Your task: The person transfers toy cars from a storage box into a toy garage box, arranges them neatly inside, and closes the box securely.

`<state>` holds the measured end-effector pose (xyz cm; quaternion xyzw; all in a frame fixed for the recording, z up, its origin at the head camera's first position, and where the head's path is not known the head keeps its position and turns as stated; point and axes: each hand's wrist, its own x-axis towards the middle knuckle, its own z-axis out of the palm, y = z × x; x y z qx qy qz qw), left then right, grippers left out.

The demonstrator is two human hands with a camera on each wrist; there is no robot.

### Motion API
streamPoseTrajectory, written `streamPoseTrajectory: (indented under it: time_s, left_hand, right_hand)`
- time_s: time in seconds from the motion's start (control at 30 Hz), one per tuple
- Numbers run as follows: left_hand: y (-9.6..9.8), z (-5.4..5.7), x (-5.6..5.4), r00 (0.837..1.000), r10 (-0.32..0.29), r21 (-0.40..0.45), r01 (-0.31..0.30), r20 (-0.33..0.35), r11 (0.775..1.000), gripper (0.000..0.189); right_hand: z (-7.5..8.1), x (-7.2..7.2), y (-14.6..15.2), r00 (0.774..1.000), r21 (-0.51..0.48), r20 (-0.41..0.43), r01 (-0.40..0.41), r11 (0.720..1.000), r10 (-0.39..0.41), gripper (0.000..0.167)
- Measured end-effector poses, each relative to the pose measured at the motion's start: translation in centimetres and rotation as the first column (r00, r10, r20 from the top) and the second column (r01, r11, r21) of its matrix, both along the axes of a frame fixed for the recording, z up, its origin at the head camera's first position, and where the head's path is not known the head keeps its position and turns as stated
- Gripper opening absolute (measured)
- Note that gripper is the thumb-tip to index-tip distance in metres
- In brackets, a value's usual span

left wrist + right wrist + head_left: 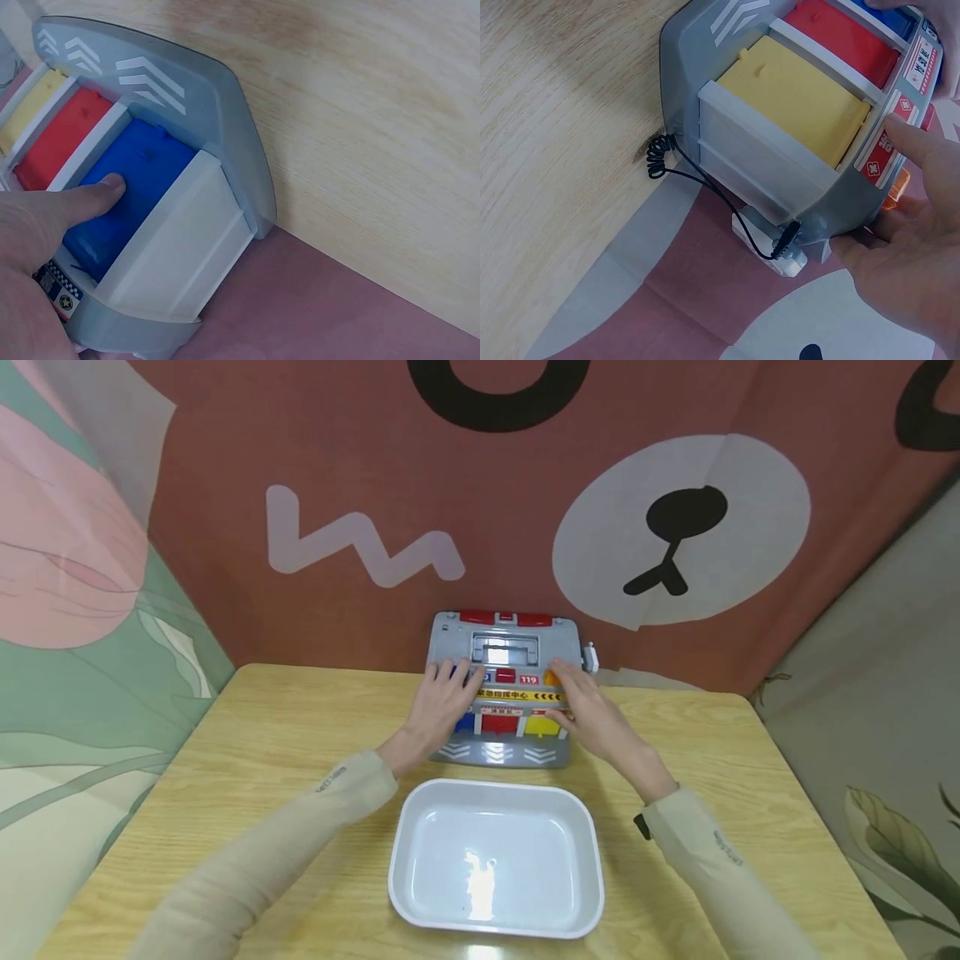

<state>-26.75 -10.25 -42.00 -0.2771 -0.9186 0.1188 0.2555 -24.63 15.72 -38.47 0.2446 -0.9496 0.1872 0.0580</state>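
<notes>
A grey toy rescue station [498, 752] stands at the back of the table, its front ramp toward me. It has blue [154, 154], red [847, 45] and yellow [795, 97] garage doors. My left hand [438, 706] grips its left side, thumb across the blue door and fingers over the top. On the right, my right hand [600, 718] holds the upper front edge, with the thumb on the red-and-white sign above the yellow door. Its other fingers reach over the top by an orange piece [898, 187] and are partly hidden.
A white rectangular tray [442, 868] lies on the wooden table [300, 727] in front of the station. On the station's right side hangs a white handset [590, 658] with a coiled black cord [656, 157]. A printed cloth [345, 635] rises directly behind.
</notes>
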Motion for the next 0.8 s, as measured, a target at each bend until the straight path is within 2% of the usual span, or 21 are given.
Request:
streamPoseTrajectory:
  time_s: [0.17, 0.37, 0.47, 0.63, 0.8]
  left_hand:
    - [-0.15, 0.03, 0.08, 1.000, -0.023, 0.026, 0.022, 0.017, 0.999, 0.075]
    - [-0.08, 0.25, 0.38, 0.993, -0.061, 0.076, 0.054, 0.098, 0.996, 0.086]
    - [-0.01, 0.46, 0.41, 0.990, -0.066, 0.080, 0.057, 0.123, 0.995, 0.080]
    - [-0.06, 0.58, 0.26, 0.989, -0.080, 0.094, 0.068, 0.127, 0.993, 0.068]
    - [-0.29, 0.55, 0.24, 0.987, -0.091, 0.116, 0.075, 0.135, 0.990, 0.065]
  right_hand:
    - [-0.01, -0.04, 0.02, 1.000, 0.007, 0.000, -0.003, 1.000, 0.003, 0.078]
    - [-0.20, 0.20, 0.04, 1.000, -0.002, 0.007, 0.002, 1.000, -0.002, 0.078]
    - [-0.34, 0.28, 0.01, 1.000, -0.023, -0.011, 0.007, 1.000, -0.007, 0.078]
    - [-0.58, 0.28, -0.16, 0.999, -0.037, -0.032, 0.033, 0.999, -0.034, 0.078]
    - [-0.80, 0.13, -0.34, 0.998, -0.034, -0.040, 0.041, 0.999, -0.042, 0.077]
